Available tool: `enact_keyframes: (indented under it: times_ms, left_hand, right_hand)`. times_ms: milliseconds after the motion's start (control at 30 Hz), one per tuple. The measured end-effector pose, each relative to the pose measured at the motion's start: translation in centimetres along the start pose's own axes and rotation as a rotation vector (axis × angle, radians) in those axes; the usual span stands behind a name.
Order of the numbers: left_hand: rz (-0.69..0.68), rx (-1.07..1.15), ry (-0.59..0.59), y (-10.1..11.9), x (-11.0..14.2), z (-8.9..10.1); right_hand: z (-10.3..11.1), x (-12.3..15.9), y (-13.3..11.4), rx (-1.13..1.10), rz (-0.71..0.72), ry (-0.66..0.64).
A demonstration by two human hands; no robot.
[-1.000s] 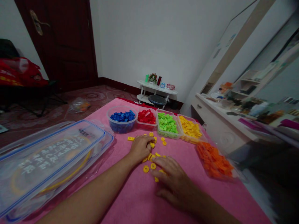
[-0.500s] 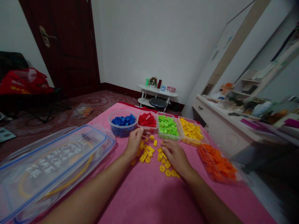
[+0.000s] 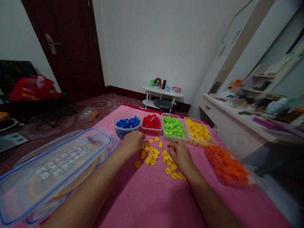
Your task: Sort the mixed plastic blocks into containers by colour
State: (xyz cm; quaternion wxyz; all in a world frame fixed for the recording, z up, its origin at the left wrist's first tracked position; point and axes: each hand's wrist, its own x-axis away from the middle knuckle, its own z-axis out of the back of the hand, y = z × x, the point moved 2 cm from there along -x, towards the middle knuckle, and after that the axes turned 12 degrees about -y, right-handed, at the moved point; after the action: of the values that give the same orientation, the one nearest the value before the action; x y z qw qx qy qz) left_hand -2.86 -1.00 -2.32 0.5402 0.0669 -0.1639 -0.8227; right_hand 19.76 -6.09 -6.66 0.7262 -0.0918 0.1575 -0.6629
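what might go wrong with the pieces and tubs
The left hand is close to the open blue-brick tub and might nudge it. Yellow rings lie loose by the right hand, where a sweep could scatter them. The orange-filled tray sits near the right edge of the pink cloth, so a bump might tip it.

light: dim | shadow: soft, on pink cloth [image 3: 152,196] | blur: right side | distortion: stretched edges

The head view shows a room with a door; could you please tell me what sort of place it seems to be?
It is probably a room in someone's home, judging by the dark door, the white drawer unit and the low white stand bearing a small plant.
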Motion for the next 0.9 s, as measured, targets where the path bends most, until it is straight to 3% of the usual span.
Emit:
enact_keyframes:
  times_ms: [67,133,333,500,567,633,767,900]
  left_hand:
    - [0.024,-0.111,-0.152,-0.1,0.4,0.1]
    - [0.019,-0.160,-0.210,0.0,0.7,0.0]
    - [0.046,-0.178,-0.164,0.0,0.5,-0.4]
    - [0.058,-0.054,-0.105,-1.2,-0.1,-0.2]
    - [-0.014,0.101,-0.056,-1.2,-0.4,0.1]
    - [-0.120,0.397,-0.055,-0.6,-0.6,0.3]
    - [-0.246,1.082,-0.207,1.7,-0.1,0.4]
    - [-0.232,1.331,-0.235,3.5,0.2,-0.5]
  right_hand:
    - [0.6,0.1,-0.4,-0.049,0.023,-0.030]
    - [1.0,0.2,-0.9,-0.104,0.074,-0.089]
    - [-0.1,0.5,-1.6,-0.104,0.177,-0.233]
    - [-0.5,0.5,-1.2,-0.264,0.151,-0.116]
    - [-0.1,0.4,-1.4,-0.457,0.129,-0.055]
    - [0.3,0.4,-1.9,-0.746,0.092,-0.039]
    - [0.7,1.0,-3.5,-1.277,0.015,-0.158]
    - [1.1,1.7,-5.3,-1.568,0.022,-0.272]
